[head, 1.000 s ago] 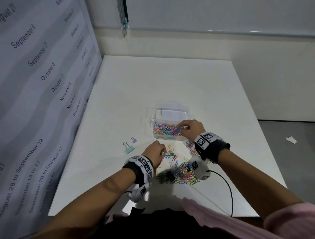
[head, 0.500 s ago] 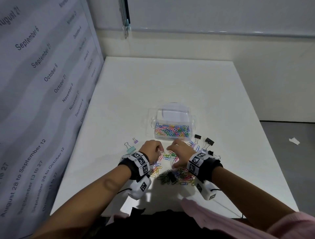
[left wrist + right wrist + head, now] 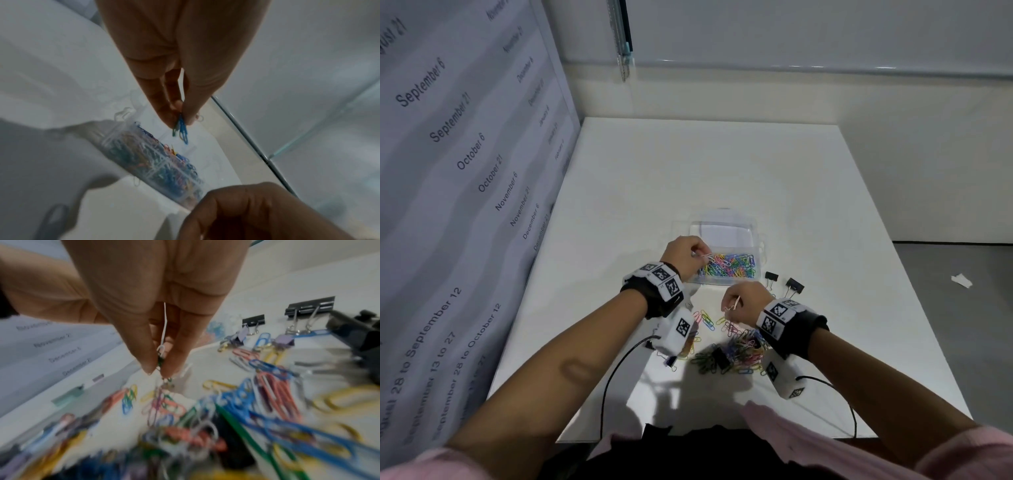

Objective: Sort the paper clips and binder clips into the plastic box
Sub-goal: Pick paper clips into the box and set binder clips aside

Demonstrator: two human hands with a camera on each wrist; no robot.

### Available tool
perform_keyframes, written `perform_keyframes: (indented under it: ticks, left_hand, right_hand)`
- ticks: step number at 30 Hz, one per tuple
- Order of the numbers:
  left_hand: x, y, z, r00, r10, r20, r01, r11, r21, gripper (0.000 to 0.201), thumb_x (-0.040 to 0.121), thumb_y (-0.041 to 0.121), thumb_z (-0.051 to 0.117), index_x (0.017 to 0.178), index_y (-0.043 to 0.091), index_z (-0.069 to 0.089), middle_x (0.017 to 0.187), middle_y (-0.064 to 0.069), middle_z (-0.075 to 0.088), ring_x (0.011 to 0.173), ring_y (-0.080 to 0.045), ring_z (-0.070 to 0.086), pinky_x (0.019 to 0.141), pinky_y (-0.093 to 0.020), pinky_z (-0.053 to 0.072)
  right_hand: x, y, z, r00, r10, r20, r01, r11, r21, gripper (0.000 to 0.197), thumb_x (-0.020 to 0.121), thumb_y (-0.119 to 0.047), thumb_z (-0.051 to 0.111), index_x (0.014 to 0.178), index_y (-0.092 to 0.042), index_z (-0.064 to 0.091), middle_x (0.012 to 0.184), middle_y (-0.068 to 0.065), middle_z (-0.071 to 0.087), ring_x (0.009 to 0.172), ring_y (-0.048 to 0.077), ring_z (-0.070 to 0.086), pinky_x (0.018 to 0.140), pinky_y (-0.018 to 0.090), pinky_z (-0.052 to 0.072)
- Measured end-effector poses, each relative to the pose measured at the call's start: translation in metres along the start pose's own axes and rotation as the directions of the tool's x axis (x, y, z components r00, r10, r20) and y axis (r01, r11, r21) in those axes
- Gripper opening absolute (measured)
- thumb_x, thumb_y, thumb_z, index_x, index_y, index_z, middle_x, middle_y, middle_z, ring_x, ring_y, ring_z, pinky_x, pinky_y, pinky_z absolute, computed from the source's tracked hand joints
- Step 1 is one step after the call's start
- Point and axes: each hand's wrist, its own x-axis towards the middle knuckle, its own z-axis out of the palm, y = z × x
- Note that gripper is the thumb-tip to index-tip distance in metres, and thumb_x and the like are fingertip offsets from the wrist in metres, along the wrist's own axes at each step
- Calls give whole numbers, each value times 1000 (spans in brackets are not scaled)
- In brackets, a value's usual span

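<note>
Paper clips (image 3: 729, 265), thin wire loops coated in bright blue, green, pink, yellow and orange, fill the near compartment of the plastic box (image 3: 760, 240), a clear rectangular case whose far compartment shows only its pale floor. It lies on the white table (image 3: 722, 164) with its long side running left to right. More of the same clips lie in a loose pile (image 3: 739, 349) nearer the person, tangled and pointing every way. Black binder clips (image 3: 794, 285) with folded steel handles stand just right of the box.

The left hand (image 3: 683, 255) hangs over the box's left end, thumb and fingertips pinching a few blue and green clips (image 3: 180, 128) that dangle lengthwise downward. The right hand (image 3: 744, 303), above the pile, pinches several clips (image 3: 162, 360), one white wire end sticking up between the fingers.
</note>
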Motion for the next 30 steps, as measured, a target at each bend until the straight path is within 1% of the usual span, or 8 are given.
perform_keyframes:
  ticks: [4, 6, 11, 14, 17, 22, 27, 30]
  left_hand:
    - [14, -7, 10, 983, -177, -56, 164, 968, -188, 15, 83, -2, 61, 95, 2, 68, 69, 1, 58, 68, -24, 58, 86, -39, 55]
    - [18, -13, 14, 969, -240, -59, 218, 942, -255, 17, 86, -2, 55, 93, 5, 69, 76, -10, 66, 69, -27, 61, 89, -45, 55]
    - [13, -9, 9, 980, -198, 25, 198, 946, -257, 26, 95, 6, 43, 107, 0, 66, 112, -20, 67, 102, -28, 64, 90, -31, 47]
    - [0, -8, 3, 992, -119, 50, 127, 968, -216, 26, 94, 3, 44, 110, 0, 65, 112, -17, 67, 102, -26, 63, 95, -30, 47]
    - [-19, -14, -3, 988, -45, 146, 52, 998, -46, 23, 89, 5, 51, 102, 10, 68, 99, -3, 67, 90, -15, 59, 85, -25, 48]
    - [-53, -31, -4, 890, -64, 452, -54, 969, 243, 28, 76, 20, 74, 102, 16, 66, 86, 5, 60, 75, -11, 56, 74, -25, 47]
    - [-76, -42, 6, 855, -56, 516, -156, 921, 358, 40, 72, 25, 77, 107, 15, 61, 89, 4, 49, 79, -14, 49, 66, -22, 40]
    - [-83, -38, 17, 838, -46, 544, -183, 915, 360, 40, 73, 24, 76, 108, 12, 60, 89, 2, 49, 77, -16, 49, 73, -28, 44]
  right_hand:
    - [9, -7, -26, 991, 46, -127, -38, 997, 62, 17, 77, -9, 67, 93, -9, 71, 101, 7, 71, 92, 20, 63, 70, 16, 37]
    - [15, -9, -38, 976, 77, -203, -56, 992, 111, 17, 77, -9, 66, 93, -10, 71, 97, 8, 70, 88, 19, 61, 71, 16, 37]
    - [25, -5, -53, 943, 158, -292, -87, 966, 244, 22, 82, -2, 56, 95, -11, 72, 96, 10, 72, 83, 19, 60, 64, 16, 43]
    - [23, -2, -49, 948, 148, -282, -85, 971, 222, 29, 83, 1, 48, 96, -12, 72, 100, 9, 73, 89, 23, 66, 72, 21, 45]
    - [15, 0, -43, 956, 130, -262, -79, 977, 197, 28, 85, -2, 48, 94, -14, 72, 92, 4, 71, 70, 14, 58, 68, 21, 43]
    - [-4, 8, -25, 983, 7, -185, 11, 996, 94, 16, 77, -2, 61, 88, -11, 70, 101, 3, 59, 74, 15, 52, 72, 24, 41]
    - [-21, 16, -4, 995, -65, -69, 66, 998, 13, 20, 74, -10, 67, 92, -16, 65, 102, 3, 46, 74, 18, 53, 74, 29, 48]
    - [-29, 19, 8, 993, -83, 79, 90, 992, -90, 28, 73, -21, 72, 99, -18, 63, 97, -2, 42, 82, 15, 46, 75, 23, 36]
